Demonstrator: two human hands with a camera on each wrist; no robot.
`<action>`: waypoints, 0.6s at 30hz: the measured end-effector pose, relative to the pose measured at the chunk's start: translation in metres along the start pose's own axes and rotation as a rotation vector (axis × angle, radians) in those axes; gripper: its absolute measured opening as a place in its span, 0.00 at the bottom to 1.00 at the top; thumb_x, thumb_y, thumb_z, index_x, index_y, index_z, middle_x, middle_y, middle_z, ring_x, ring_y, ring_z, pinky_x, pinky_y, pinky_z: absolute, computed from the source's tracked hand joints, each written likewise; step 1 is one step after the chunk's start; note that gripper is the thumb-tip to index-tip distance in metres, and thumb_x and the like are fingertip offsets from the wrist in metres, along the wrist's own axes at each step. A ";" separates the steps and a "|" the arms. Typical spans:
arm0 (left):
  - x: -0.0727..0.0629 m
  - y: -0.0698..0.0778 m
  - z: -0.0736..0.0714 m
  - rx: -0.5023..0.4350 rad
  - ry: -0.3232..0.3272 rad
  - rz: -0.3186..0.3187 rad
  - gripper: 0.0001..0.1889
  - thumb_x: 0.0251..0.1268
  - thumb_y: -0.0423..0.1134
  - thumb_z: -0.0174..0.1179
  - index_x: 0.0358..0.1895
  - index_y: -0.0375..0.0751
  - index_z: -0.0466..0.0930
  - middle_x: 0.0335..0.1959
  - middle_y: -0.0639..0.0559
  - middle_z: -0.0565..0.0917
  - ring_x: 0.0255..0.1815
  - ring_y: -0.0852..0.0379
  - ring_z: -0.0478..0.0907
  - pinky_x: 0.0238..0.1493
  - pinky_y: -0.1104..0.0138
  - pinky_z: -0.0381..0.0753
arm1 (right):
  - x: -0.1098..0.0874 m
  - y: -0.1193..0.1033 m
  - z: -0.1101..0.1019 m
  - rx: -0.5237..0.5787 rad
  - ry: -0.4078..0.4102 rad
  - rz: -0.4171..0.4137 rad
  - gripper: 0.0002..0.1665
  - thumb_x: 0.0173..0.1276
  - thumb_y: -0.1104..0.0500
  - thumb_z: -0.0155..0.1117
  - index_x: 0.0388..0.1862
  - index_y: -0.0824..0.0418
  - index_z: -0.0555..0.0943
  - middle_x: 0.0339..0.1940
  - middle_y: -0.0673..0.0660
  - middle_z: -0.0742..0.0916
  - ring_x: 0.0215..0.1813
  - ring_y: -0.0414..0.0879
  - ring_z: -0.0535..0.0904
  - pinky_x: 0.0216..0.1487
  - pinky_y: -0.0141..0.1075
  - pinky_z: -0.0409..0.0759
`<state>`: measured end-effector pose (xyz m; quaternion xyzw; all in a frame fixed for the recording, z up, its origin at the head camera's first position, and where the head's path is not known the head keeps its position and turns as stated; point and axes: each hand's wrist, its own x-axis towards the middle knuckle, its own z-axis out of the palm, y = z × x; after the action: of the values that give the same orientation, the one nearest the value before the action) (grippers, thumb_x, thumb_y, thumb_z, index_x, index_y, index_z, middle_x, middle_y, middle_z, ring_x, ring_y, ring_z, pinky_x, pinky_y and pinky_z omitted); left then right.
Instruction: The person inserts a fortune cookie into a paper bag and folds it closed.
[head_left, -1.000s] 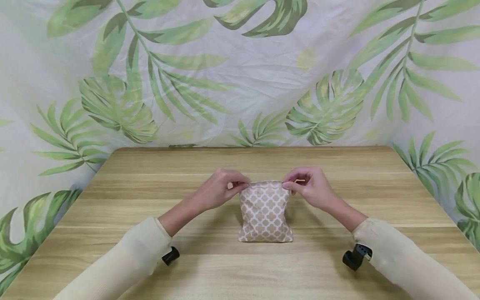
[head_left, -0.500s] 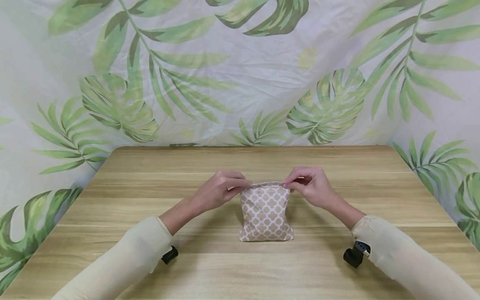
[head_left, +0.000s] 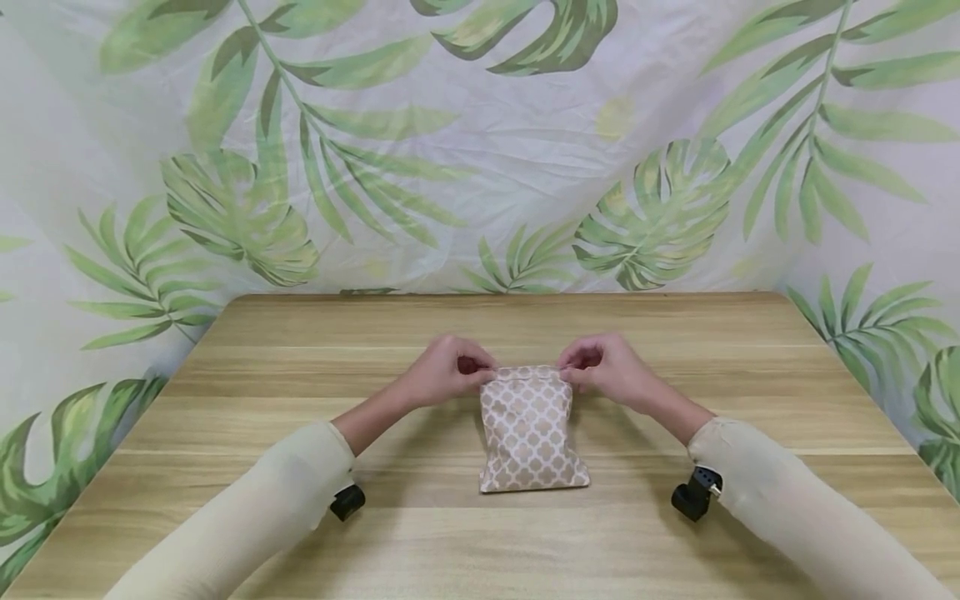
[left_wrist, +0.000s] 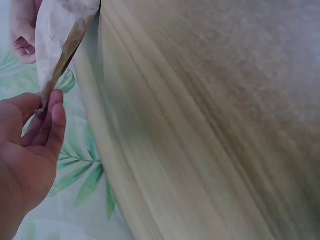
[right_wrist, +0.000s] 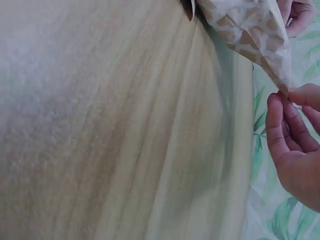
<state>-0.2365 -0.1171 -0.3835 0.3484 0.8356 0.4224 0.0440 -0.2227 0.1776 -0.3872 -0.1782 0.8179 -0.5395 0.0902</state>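
Observation:
A small beige cloth pouch (head_left: 528,433) with a white lattice print stands at the middle of the table, its lower edge towards me. My left hand (head_left: 447,371) pinches its upper left corner between thumb and fingers. At the upper right corner, my right hand (head_left: 609,372) pinches the cloth the same way. The left wrist view shows the pouch (left_wrist: 62,42) hanging from the left fingertips (left_wrist: 57,97). In the right wrist view the pouch (right_wrist: 255,35) tapers down to the right hand's pinch. What the pouch contains is hidden.
The wooden table (head_left: 337,533) spreads out around the pouch on all sides. Behind it hangs a leaf-printed cloth (head_left: 525,142). A small black camera sits under each sleeve cuff, the left camera (head_left: 347,502) and the right camera (head_left: 693,496).
The right hand has shifted slightly left, closer to the left hand. The pouch's top edge now looks folded over flat, and its lower edge has come slightly nearer to me.

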 end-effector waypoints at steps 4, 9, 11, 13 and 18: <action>0.004 -0.005 0.000 -0.087 -0.041 -0.097 0.06 0.66 0.24 0.66 0.43 0.26 0.88 0.32 0.43 0.89 0.28 0.53 0.86 0.32 0.67 0.85 | 0.005 0.004 0.002 0.018 -0.018 0.037 0.08 0.65 0.74 0.70 0.42 0.77 0.85 0.29 0.57 0.86 0.29 0.46 0.80 0.30 0.34 0.83; 0.009 -0.010 0.005 -0.118 -0.065 -0.160 0.07 0.66 0.22 0.64 0.44 0.24 0.87 0.29 0.43 0.89 0.25 0.52 0.84 0.30 0.62 0.86 | 0.007 0.010 0.003 0.015 -0.032 0.058 0.08 0.64 0.75 0.71 0.42 0.78 0.85 0.28 0.57 0.87 0.27 0.45 0.80 0.28 0.34 0.82; 0.010 -0.011 0.006 -0.119 -0.070 -0.177 0.07 0.66 0.22 0.64 0.44 0.24 0.87 0.28 0.42 0.89 0.24 0.51 0.84 0.29 0.60 0.87 | 0.008 0.011 0.003 0.013 -0.038 0.060 0.08 0.64 0.75 0.71 0.42 0.78 0.85 0.28 0.57 0.87 0.27 0.45 0.80 0.28 0.34 0.82; 0.010 -0.011 0.007 -0.116 -0.071 -0.191 0.07 0.66 0.22 0.63 0.44 0.24 0.87 0.28 0.42 0.89 0.23 0.51 0.84 0.29 0.60 0.86 | 0.007 0.011 0.003 0.006 -0.041 0.064 0.08 0.64 0.74 0.72 0.41 0.77 0.85 0.28 0.57 0.87 0.28 0.45 0.80 0.28 0.34 0.82; 0.008 -0.011 0.007 -0.121 -0.071 -0.207 0.07 0.67 0.23 0.64 0.44 0.24 0.87 0.26 0.43 0.88 0.23 0.52 0.83 0.28 0.62 0.85 | 0.007 0.010 0.003 -0.011 -0.044 0.067 0.08 0.65 0.72 0.72 0.42 0.76 0.85 0.28 0.57 0.88 0.28 0.45 0.80 0.28 0.34 0.81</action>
<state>-0.2464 -0.1119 -0.3945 0.2715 0.8382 0.4526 0.1376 -0.2295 0.1758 -0.3975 -0.1630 0.8242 -0.5276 0.1252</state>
